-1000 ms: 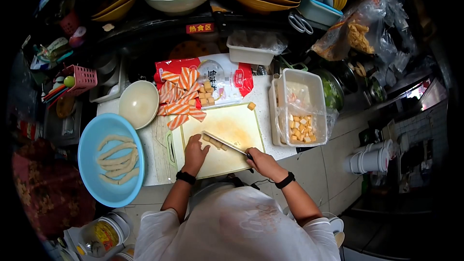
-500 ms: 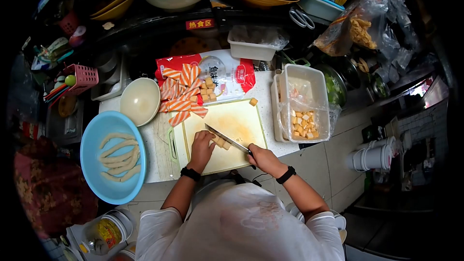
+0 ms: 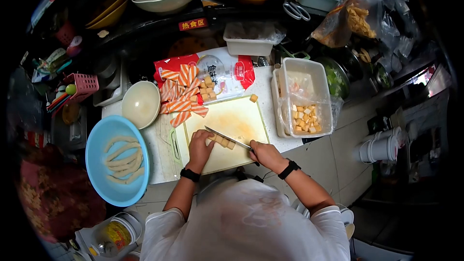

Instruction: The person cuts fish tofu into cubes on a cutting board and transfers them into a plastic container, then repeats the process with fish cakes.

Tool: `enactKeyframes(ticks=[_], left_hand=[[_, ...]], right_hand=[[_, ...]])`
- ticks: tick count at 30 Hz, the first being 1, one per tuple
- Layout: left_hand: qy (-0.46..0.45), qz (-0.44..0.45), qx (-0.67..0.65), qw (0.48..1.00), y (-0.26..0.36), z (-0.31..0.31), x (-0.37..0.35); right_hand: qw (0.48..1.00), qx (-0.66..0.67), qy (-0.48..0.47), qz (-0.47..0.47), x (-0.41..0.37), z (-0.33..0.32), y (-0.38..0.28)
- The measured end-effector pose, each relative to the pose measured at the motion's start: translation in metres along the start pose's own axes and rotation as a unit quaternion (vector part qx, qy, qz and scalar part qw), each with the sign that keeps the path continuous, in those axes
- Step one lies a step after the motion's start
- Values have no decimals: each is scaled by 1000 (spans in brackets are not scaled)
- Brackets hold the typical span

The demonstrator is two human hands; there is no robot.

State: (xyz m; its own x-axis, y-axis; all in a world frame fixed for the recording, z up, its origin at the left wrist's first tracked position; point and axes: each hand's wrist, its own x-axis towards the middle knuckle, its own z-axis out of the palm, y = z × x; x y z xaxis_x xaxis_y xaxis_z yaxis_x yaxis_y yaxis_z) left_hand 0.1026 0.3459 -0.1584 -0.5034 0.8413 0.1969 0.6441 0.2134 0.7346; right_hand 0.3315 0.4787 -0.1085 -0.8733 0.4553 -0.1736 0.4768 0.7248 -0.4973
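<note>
In the head view, my right hand [image 3: 267, 156] grips the dark handle of a kitchen knife [image 3: 233, 139]. Its blade slants up and left, along a row of tan tofu-like pieces [image 3: 224, 142]. At the row's left end, my left hand [image 3: 200, 149] has its fingers curled onto the pieces, near the blade's tip. Under both lies a pale cutting board [image 3: 232, 118] with a green edge. One loose tan cube [image 3: 253, 98] sits at the board's far right corner. Orange-and-white striped pieces [image 3: 181, 89] lie beyond the board, beside several more tan cubes [image 3: 208, 87].
A clear plastic tub [image 3: 309, 79] with cut cubes stands to the right. On the left are a cream bowl [image 3: 140, 104] and a blue basin [image 3: 118, 193] holding pale strips. A red-and-white bag [image 3: 244, 75] lies behind the board. Stacked bowls [image 3: 166, 2] line the shelf above.
The whole view has shifted slightly, with the basin now lower and farther right in the picture. Both hands keep nearly the same places on the board, and the knife stays over the tan row.
</note>
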Motion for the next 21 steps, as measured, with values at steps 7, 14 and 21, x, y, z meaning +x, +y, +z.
enactKeyframes(ticks=[7, 14, 21], left_hand=[[-71, -45, -41, 996, -13, 12, -1], [51, -78, -97, 991, 14, -56, 21], [83, 123, -98, 984, 70, -72, 69]], right_hand=[[1000, -23, 13, -16, -2, 2, -3], [999, -27, 35, 1, -4, -9, -7], [998, -10, 51, -22, -6, -16, -22]])
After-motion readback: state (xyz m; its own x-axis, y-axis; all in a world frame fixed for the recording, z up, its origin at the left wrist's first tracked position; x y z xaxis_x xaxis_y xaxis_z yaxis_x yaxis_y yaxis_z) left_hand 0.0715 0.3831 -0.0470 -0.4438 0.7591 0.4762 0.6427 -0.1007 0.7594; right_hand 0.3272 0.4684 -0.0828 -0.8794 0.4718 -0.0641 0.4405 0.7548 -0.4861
